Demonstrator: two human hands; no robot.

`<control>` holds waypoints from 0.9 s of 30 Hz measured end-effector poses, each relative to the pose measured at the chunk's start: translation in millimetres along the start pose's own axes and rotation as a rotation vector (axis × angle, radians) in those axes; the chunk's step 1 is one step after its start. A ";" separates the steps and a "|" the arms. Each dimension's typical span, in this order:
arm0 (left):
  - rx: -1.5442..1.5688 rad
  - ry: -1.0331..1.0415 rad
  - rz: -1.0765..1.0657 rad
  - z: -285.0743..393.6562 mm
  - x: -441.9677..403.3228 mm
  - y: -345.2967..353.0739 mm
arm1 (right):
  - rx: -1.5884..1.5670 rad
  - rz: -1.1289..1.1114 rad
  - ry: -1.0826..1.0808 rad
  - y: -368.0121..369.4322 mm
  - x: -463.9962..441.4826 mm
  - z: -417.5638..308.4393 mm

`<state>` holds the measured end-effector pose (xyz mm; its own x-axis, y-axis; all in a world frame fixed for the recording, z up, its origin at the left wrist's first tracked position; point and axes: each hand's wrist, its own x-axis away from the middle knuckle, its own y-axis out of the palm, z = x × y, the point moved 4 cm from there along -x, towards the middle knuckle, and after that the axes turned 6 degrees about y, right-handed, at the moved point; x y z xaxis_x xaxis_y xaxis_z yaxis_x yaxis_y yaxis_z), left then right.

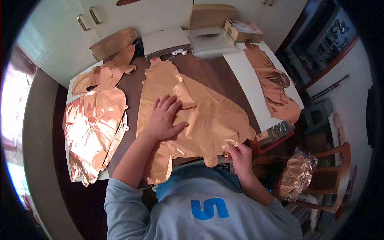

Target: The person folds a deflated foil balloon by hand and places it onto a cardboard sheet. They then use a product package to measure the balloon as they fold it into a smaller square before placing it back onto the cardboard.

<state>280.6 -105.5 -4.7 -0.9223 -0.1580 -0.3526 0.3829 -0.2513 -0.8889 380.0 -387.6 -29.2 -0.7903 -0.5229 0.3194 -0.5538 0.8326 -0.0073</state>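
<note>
Blue "5" on front of light grey-blue shirt; markings on small carton too small to read.

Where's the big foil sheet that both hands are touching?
In the head view, the foil sheet lies mid-picture on the table, under the left hand, the right hand pinching its near edge.

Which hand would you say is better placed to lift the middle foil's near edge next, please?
Probably the right hand: it appears to pinch the near edge of the middle foil, while the left hand rests palm-down on top, farther from that edge.
</note>
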 end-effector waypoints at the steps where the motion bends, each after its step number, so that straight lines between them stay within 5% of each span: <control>1: -0.004 -0.004 -0.005 -0.3 0.0 0.4 | -0.050 0.000 0.017 1.1 0.5 -2.2; 6: -0.017 -0.007 -0.009 -0.1 1.5 1.7 | 0.017 0.008 0.035 3.4 -3.3 -5.2; 9: -0.021 -0.004 -0.004 0.9 1.5 1.3 | 0.499 0.127 -0.300 4.0 1.1 -5.7; 11: -0.031 -0.002 0.001 1.4 1.4 1.5 | 0.764 0.206 -0.747 17.9 15.9 -25.7; 17: -0.062 0.003 0.014 -8.0 1.3 13.5 | 0.979 -0.042 -1.138 69.3 28.7 -48.2; 23: -0.036 -0.005 0.034 0.0 1.9 4.7 | 0.867 -0.531 -1.076 66.3 14.4 -46.0; 27: -0.053 -0.003 0.010 -1.0 3.3 5.7 | 0.688 -0.519 -0.923 40.0 -9.2 -60.3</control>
<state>279.7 -106.5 -11.3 -0.9183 -0.1632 -0.3606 0.3886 -0.1988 -0.8997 380.9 -338.4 24.8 -0.1741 -0.9225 -0.3445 -0.6556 0.3696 -0.6585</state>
